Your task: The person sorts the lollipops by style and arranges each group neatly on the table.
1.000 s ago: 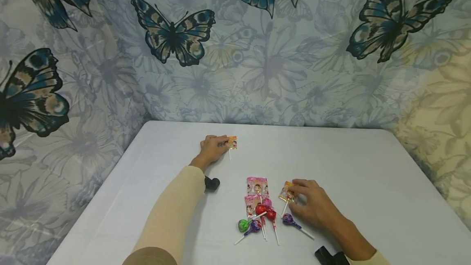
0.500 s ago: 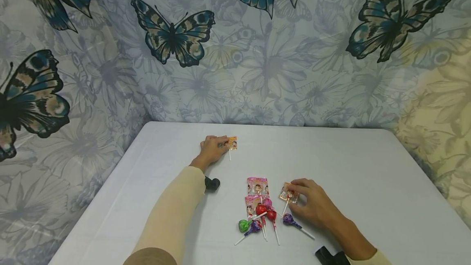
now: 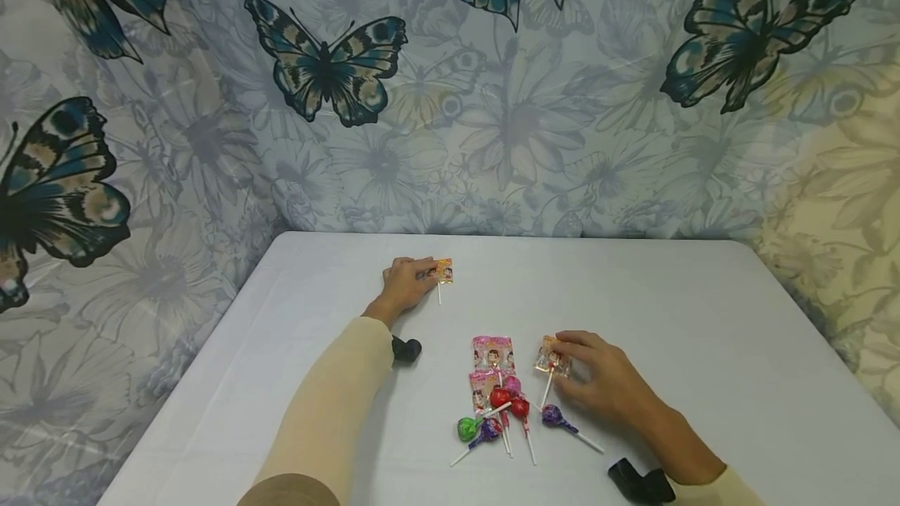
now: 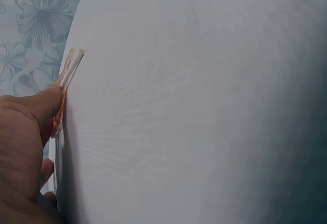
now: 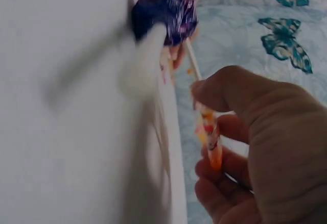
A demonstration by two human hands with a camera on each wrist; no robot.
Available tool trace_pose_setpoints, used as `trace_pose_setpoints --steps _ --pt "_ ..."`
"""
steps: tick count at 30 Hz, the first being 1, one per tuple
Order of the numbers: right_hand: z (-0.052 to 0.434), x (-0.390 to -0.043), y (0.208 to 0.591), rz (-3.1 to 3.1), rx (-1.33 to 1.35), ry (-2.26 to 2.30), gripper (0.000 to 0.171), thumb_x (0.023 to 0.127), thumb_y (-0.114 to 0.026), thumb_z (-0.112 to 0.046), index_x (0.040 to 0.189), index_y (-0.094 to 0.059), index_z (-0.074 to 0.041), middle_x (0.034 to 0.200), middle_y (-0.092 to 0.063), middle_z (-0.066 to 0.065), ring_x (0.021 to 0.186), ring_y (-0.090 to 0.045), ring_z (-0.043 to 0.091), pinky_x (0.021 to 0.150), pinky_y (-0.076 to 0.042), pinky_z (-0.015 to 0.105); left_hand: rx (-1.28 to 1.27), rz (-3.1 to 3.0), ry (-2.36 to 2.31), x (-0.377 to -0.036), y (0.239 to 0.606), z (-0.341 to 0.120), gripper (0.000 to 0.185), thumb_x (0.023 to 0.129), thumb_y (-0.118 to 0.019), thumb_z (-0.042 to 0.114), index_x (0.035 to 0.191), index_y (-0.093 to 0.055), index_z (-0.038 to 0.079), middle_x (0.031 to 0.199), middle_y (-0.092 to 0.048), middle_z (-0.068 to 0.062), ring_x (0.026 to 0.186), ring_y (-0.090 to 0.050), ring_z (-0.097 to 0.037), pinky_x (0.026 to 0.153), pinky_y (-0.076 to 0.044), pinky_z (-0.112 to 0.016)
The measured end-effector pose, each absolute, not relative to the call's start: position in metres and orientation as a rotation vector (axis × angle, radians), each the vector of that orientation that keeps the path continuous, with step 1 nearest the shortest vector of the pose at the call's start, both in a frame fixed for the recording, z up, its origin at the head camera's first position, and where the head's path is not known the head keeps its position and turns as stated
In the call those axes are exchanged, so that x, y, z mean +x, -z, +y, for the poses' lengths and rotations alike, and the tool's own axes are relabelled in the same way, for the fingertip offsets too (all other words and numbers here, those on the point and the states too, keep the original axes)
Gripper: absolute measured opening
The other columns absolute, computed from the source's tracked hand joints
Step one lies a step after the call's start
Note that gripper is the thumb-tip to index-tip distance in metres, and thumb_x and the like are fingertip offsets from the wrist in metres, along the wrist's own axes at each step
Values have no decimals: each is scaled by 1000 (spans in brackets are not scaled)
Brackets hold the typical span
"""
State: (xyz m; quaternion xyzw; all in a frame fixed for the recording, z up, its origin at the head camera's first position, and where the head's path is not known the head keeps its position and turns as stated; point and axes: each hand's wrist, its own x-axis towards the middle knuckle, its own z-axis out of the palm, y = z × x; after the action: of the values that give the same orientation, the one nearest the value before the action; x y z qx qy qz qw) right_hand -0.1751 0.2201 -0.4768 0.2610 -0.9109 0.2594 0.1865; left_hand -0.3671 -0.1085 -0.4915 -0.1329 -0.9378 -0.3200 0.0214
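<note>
At the far part of the table, my left hand (image 3: pixel 406 281) pinches a flat lollipop (image 3: pixel 444 270) in an orange wrapper, its white stick pointing toward me. The left wrist view shows the thumb against that wrapper (image 4: pixel 60 113), edge-on. Nearer and to the right, my right hand (image 3: pixel 606 377) pinches a second orange-wrapped flat lollipop (image 3: pixel 545 356) between thumb and fingers. Its wrapper (image 5: pixel 210 137) also appears edge-on in the right wrist view. Just below this hand lies a round purple lollipop (image 3: pixel 551 415), which looms large and blurred in the right wrist view.
Left of the right hand is a pile: pink-wrapped flat lollipops (image 3: pixel 493 354), red round ones (image 3: pixel 501 397), a green one (image 3: pixel 467 429) and another purple one (image 3: pixel 490 429). All lie on a white table (image 3: pixel 668 295) backed by butterfly-patterned fabric (image 3: pixel 562 139). Black wrist devices (image 3: pixel 406 350) sit on both wrists.
My right hand has shifted slightly away from me and to the right, with its lollipop turning a little straighter. The left hand stays in place, and the head view tilts slightly.
</note>
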Motion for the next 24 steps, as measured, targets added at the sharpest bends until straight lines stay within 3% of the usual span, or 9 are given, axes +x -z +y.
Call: trace_pose_setpoints --steps 14,24 --pt "226 -207 466 -2570 836 -810 47 70 -86 -11 114 -71 -5 120 -62 12 108 -60 33 83 -50 51 -394 -2926 981 -367 492 -109 40 92 -67 29 130 -63 19 138 -53 8 130 -36 -25 103 -19 -49" --pt "223 -246 461 -2532 976 -789 44 73 -84 -13 112 -70 1 118 -63 15 107 -60 34 83 -50 51 -386 -2940 979 -366 492 -108 39 93 -66 29 131 -62 20 138 -52 9 130 -35 -24 103 -19 -48"
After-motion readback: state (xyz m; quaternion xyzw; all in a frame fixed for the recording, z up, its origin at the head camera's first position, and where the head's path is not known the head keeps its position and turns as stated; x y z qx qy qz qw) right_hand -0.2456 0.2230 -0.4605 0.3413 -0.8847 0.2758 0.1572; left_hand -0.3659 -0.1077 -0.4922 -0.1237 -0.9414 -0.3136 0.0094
